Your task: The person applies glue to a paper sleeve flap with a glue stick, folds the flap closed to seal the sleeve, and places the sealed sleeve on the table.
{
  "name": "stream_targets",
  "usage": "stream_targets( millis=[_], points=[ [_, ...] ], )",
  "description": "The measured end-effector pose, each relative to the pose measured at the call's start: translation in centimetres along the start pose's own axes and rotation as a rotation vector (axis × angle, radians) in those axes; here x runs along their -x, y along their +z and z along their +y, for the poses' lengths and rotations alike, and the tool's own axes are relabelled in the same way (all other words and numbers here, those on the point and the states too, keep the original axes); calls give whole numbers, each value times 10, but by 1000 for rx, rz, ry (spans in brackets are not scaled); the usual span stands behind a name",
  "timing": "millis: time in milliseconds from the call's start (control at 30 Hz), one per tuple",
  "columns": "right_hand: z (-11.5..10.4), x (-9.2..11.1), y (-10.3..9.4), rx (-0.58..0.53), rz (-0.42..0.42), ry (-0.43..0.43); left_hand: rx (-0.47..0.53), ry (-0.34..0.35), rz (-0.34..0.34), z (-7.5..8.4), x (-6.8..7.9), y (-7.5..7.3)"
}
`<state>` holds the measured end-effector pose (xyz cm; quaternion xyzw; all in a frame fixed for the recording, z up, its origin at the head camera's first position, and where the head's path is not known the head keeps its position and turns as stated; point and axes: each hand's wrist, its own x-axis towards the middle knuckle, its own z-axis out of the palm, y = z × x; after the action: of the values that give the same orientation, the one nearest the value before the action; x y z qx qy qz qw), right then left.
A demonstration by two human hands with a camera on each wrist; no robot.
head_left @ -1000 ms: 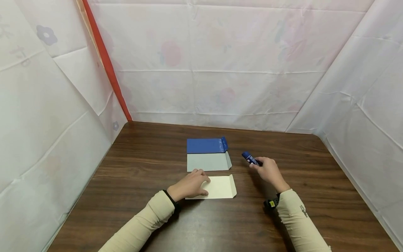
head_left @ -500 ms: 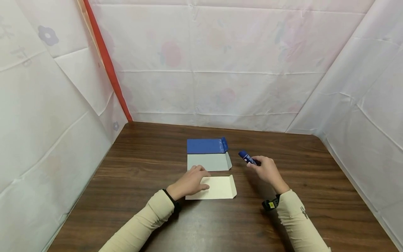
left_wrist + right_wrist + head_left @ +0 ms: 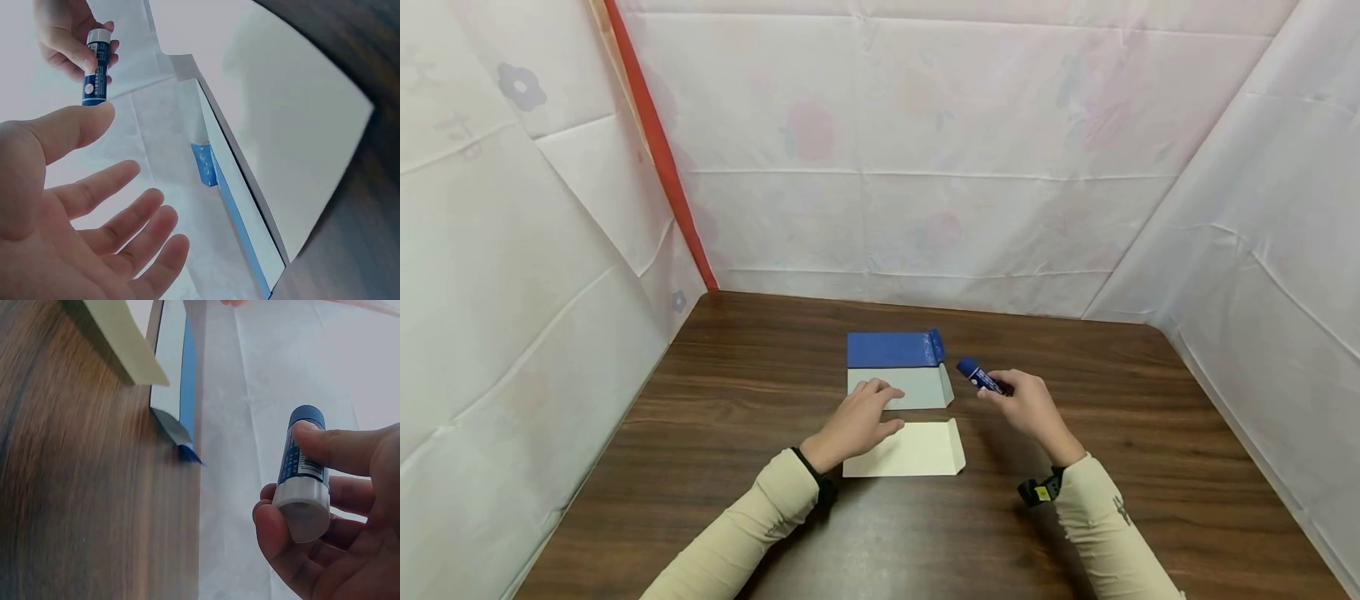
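My right hand [image 3: 1026, 406] grips a dark blue glue stick [image 3: 305, 447] with a white end, held at a slant to the right of the envelopes. Thumb and fingers wrap its barrel in the right wrist view. My left hand [image 3: 859, 423], fingers spread and relaxed, hovers over the cream envelope [image 3: 917, 450] and the pale grey envelope [image 3: 917, 388], partly covering both. In the left wrist view nothing lies in its palm. Behind the grey one, edge to edge, lies a blue envelope [image 3: 886, 350] with whitish smears near its flap. All three flaps point right.
The envelopes lie on a dark brown wooden table [image 3: 760, 358]. White patterned sheets [image 3: 985, 150] hang behind it and along both sides. A red strip [image 3: 662, 158] runs down the sheet at the back left.
My left hand has lifted from the cream envelope and moved away from me, over the grey one. The right hand has shifted slightly left with the glue stick.
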<state>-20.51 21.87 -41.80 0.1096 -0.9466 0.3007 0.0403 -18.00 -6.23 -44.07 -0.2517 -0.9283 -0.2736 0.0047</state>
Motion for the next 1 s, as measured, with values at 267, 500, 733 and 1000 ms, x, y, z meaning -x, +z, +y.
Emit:
stream_targets(
  millis=[267, 500, 733, 1000],
  points=[
    [-10, -1, 3, -46, 5, -36, 46, -2, 41, 1, -1, 1],
    [-18, -2, 8, -67, 2, -71, 90, -20, 76, 2, -3, 1],
    [-26, -1, 12, -84, -16, -110, 105, -30, 122, 3, -5, 0],
    [-32, 1, 18, -100, -17, -166, 128, -42, 148, 6, -6, 1]
  ],
)
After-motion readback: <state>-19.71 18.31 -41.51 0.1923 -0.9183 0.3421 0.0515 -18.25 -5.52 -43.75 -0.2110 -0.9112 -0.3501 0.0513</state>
